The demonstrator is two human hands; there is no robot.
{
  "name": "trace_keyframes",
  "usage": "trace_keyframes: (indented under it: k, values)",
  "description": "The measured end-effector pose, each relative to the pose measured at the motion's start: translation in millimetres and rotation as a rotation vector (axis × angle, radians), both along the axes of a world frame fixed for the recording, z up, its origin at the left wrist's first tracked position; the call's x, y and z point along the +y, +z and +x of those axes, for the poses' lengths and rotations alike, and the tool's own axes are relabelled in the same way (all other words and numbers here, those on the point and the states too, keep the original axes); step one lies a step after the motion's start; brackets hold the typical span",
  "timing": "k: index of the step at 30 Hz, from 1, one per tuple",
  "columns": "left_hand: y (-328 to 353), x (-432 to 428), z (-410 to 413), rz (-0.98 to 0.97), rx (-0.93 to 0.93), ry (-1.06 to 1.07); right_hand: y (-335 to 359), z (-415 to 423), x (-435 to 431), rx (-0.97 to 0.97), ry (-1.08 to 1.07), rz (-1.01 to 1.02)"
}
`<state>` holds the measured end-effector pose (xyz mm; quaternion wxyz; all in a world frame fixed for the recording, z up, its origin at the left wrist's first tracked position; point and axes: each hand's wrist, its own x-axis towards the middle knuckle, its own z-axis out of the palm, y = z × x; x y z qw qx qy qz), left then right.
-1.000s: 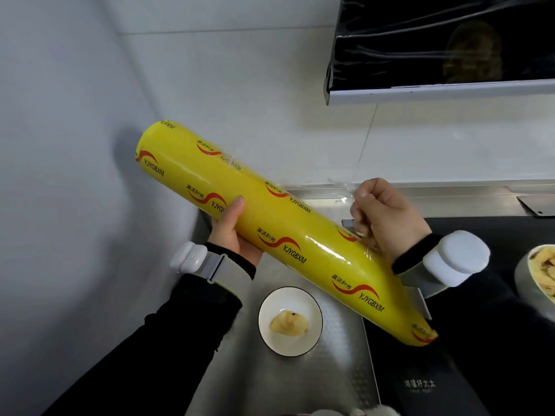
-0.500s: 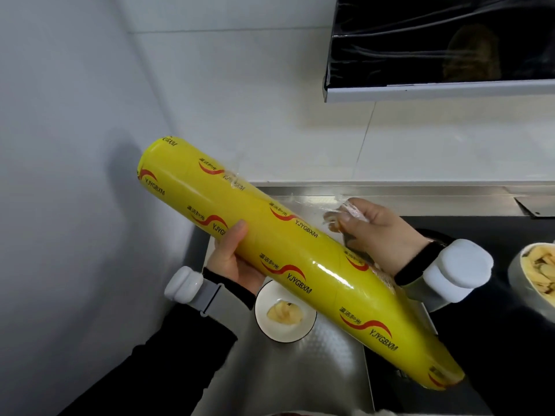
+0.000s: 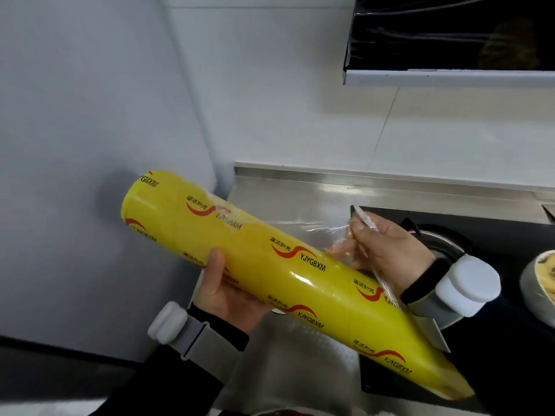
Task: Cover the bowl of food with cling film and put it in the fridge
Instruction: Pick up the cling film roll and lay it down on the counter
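Film edge lifted off my roll (image 3: pixel 279 274)
Left hand (image 3: pixel 231 292) grips roll underneath; right hand (image 3: pixel 387 250) pinches film (image 3: pixel 303 229) (counter (image 3: pixel 300 193) open beyond)

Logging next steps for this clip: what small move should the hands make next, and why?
Probably the right hand should draw the pinched clear film edge further off the long yellow cling film roll, which the left hand steadies from below. Only a short strip is free so far.
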<state>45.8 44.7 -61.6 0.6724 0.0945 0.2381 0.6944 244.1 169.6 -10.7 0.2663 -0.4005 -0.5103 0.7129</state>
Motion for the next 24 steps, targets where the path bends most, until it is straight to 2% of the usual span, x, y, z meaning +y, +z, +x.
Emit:
trace_keyframes:
  k: [5,9,12,15,19,21,24]
  values:
    - [15,2,7,0.005,0.082,0.179,3,0,-13,0.096,-0.072,-0.023]
    - [35,20,12,-0.048,0.263,0.273,14,-9,-28,0.298,-0.161,-0.056]
    - [47,35,7,-0.113,0.396,0.33,22,-15,-39,0.346,-0.265,0.012]
    - [60,56,-3,-0.115,0.502,0.27,23,-17,-53,0.383,-0.346,0.06]
    - [74,79,-17,-0.127,0.642,0.163,26,-20,-69,0.476,-0.304,0.08]
    - [78,84,-22,-0.075,0.683,0.057,31,-22,-74,0.502,-0.27,0.113]
    - [74,87,-32,0.054,0.768,-0.101,38,-22,-81,0.443,-0.173,0.173]
